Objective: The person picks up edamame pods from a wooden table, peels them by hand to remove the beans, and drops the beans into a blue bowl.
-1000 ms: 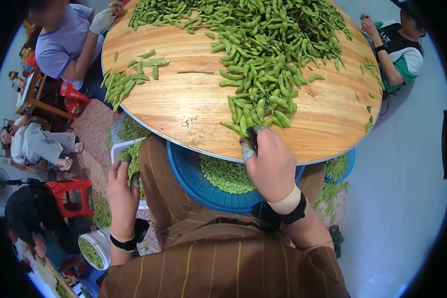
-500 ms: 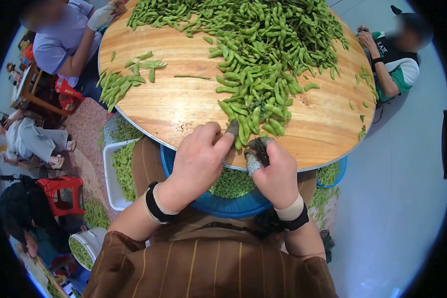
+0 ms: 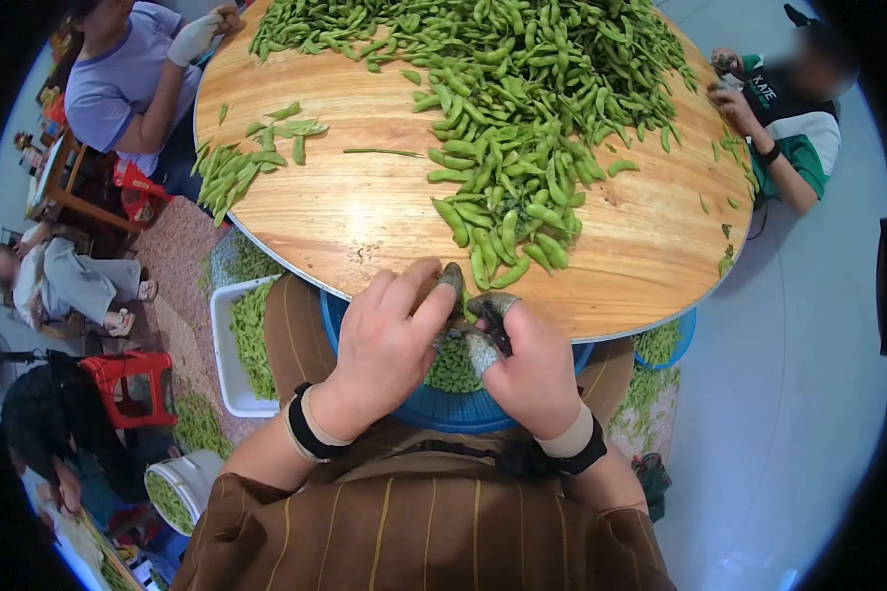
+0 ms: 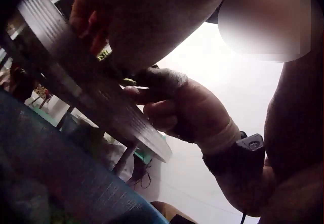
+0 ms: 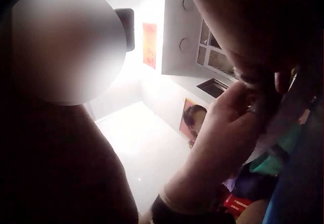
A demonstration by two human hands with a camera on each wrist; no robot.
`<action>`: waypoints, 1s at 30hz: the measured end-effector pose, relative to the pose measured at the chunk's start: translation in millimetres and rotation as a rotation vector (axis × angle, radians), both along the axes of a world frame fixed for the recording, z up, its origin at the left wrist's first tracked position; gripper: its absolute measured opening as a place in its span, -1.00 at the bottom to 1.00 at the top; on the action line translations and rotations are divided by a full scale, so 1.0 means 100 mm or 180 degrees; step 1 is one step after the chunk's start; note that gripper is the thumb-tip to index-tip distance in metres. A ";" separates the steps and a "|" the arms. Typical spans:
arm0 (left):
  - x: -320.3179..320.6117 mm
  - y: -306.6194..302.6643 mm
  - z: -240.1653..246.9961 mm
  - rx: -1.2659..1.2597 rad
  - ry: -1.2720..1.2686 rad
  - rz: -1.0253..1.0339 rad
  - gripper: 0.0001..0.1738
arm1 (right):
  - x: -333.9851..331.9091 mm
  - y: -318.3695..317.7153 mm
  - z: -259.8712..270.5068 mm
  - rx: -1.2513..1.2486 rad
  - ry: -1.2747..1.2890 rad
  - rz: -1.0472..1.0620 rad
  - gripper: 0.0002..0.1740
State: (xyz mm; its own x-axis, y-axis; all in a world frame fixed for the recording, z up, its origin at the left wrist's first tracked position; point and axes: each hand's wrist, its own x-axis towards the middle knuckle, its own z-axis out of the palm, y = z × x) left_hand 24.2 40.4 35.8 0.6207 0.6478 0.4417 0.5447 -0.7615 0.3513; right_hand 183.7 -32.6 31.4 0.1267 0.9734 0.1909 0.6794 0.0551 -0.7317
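At the table's near edge, my left hand (image 3: 389, 335) and right hand (image 3: 537, 369) almost meet around a green pod (image 3: 469, 305). The left thumb and fingers pinch its left side; the covered right fingertips grip its other side. Loose pods (image 3: 508, 236) lie just beyond, trailing from a large heap (image 3: 552, 59). Below the hands, a blue basket (image 3: 453, 412) holds shelled beans (image 3: 455, 364). The left wrist view shows my right hand (image 4: 187, 107) with curled fingers beside a bit of green (image 4: 130, 82). My left hand (image 5: 228, 118) shows in the right wrist view, its fingertips dark.
A round wooden table (image 3: 365, 212) carries a smaller pod pile (image 3: 232, 175) at left. Below it stand a white tub (image 3: 229, 360), a blue basin (image 3: 682, 345), a white bucket (image 3: 202, 473) and a red stool (image 3: 128, 369). People sit at both sides.
My left hand has come from beside the white tub, up and right to the table edge. My right hand has drawn slightly back from the pods, and one pod is now between both hands.
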 end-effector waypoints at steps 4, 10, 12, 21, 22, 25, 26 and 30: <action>-0.01 0.02 0.02 -0.0098 -0.0104 -0.0179 -0.48 | 0.02 0.00 0.06 -0.0097 0.0285 -0.0146 -0.69; -0.10 -0.11 -0.03 -0.0310 -0.0298 -0.0397 -0.49 | 0.13 -0.15 0.03 -0.0430 0.1818 -0.0046 -0.64; -0.12 -0.18 -0.04 -0.0804 -0.0490 -0.0412 -0.57 | 0.16 -0.22 0.13 -0.0733 0.2354 -0.0224 -0.55; -0.10 -0.28 -0.10 -0.3238 -0.1085 -0.0708 -0.75 | 0.22 -0.35 0.21 -0.1175 0.2092 0.0599 -0.54; -0.10 -0.28 -0.11 -0.3449 -0.1146 -0.0699 -0.74 | 0.21 -0.35 0.21 -0.1266 0.2241 0.0601 -0.54; -0.11 -0.28 -0.10 -0.3569 -0.1207 -0.0715 -0.74 | 0.19 -0.34 0.19 -0.1441 0.2542 0.0590 -0.54; -0.11 -0.28 -0.08 -0.3476 -0.1205 -0.0743 -0.74 | 0.18 -0.33 0.18 -0.1522 0.2693 0.0576 -0.54; -0.10 -0.29 -0.03 -0.1479 -0.0333 -0.0598 -0.76 | 0.15 -0.30 0.12 -0.1685 0.3316 0.0604 -0.56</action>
State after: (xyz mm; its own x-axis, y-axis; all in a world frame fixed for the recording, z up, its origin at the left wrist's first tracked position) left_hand 13.8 11.2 33.1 0.7131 0.6720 0.1996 0.3573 -0.5933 0.7214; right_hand 199.1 -62.5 43.8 -0.1724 0.9202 -0.3513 -0.2443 -0.3855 -0.8898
